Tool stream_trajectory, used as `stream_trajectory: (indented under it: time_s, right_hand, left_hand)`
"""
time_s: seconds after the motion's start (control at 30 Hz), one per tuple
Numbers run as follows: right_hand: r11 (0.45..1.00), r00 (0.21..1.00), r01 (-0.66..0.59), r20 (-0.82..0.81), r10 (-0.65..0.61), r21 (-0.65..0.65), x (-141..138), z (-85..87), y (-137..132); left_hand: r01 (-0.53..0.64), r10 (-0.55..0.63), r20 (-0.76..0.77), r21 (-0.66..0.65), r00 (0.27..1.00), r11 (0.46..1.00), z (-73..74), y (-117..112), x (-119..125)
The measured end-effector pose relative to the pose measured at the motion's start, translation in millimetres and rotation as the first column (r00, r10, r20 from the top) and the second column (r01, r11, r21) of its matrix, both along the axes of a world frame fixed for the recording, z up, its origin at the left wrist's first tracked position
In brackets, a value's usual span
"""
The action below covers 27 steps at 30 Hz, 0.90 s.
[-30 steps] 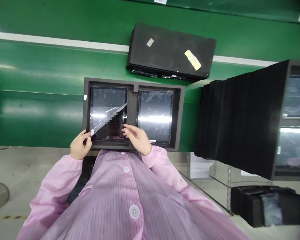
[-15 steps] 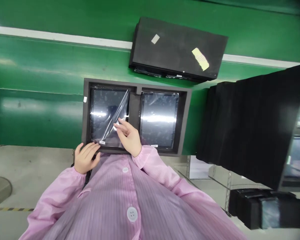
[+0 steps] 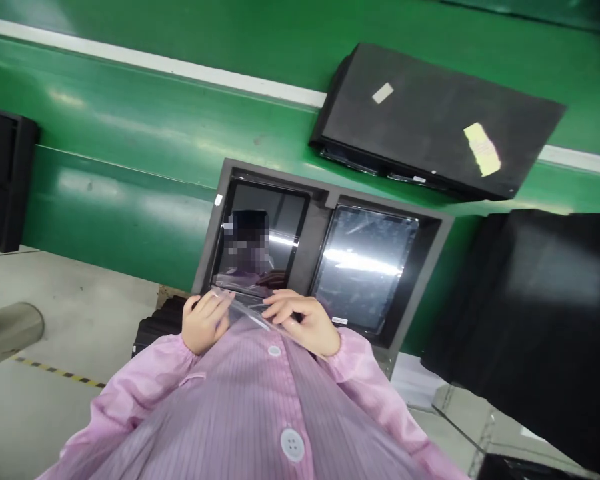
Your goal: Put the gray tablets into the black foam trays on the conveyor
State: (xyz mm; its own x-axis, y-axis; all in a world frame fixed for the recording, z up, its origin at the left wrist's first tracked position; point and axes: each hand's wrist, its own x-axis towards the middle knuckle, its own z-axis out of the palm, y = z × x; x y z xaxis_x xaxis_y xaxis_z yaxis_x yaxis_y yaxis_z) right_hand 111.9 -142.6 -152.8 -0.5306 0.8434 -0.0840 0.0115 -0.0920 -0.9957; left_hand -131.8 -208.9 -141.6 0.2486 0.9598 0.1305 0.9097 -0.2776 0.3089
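Observation:
A clear protective film (image 3: pixel 253 313) stretches between my two hands at the near edge of a black foam tray (image 3: pixel 307 247). My left hand (image 3: pixel 205 323) is closed on the film's left end, by the tray's near left corner. My right hand (image 3: pixel 303 323) pinches its other end, fingers bent. Just beyond them, the left screen panel (image 3: pixel 293 220) lies bare and glossy in its compartment, mirroring a blurred reflection. In the right compartment, the other screen panel (image 3: pixel 363 267) has a hazy, marked covering and a small white label at its near edge.
Behind the tray stands a stack of black foam trays (image 3: pixel 430 113) with a yellow paper note (image 3: pixel 483 150). Another tall black stack (image 3: pixel 535 313) is at the right. Black trays (image 3: pixel 5 180) sit on the green bench (image 3: pixel 125 200) at far left. A metal cylinder (image 3: pixel 10 330) is lower left.
The film that was half lifted from the left panel is now off it and held between both hands near my body. My left hand left the tray's edge. The view has turned and shifted.

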Motion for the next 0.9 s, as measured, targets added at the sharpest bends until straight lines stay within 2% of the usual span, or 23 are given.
stream_trajectory:
  time_s: [0.2,0.4,0.5,0.57,0.63,0.73,0.8,0.9]
  right_hand:
    - [0.997,0.991,-0.083,0.106,0.081,0.010,15,-11.5,-6]
    - [0.998,0.990,-0.037,0.134,0.030,0.046,11,-0.9,-5]
    - [0.997,0.987,0.054,0.148,-0.060,0.047,4,7.8,-2]
    - [0.985,0.967,0.173,0.191,-0.171,0.006,-3,9.5,2]
    - [0.949,0.931,0.313,0.207,-0.299,-0.040,-9,6.5,7]
    - [0.876,0.881,0.470,0.111,-0.459,-0.111,-10,-1.3,16]
    - [0.855,0.865,0.500,0.019,-0.502,-0.135,-5,-2.7,22]
    - [0.892,0.894,0.442,-0.041,-0.447,-0.089,1,5.4,24]
  left_hand:
    - [-0.024,0.024,0.003,-0.001,1.000,1.000,-6.3,-5,0]
    - [0.009,-0.007,-0.017,0.064,1.000,0.998,-7.9,-2,-1]
    - [-0.005,0.007,-0.043,0.038,0.999,0.999,-2.9,3,1]
    - [-0.023,0.023,-0.065,0.012,0.998,1.000,0.7,8,3]
    - [-0.017,0.017,-0.099,0.001,0.995,1.000,2.9,14,5]
    - [0.024,-0.031,-0.191,-0.035,0.981,0.999,3.6,27,8]
    - [0.039,-0.053,-0.259,-0.058,0.964,0.998,3.6,36,10]
    - [0.038,-0.062,-0.318,-0.081,0.946,0.996,4.1,45,15]
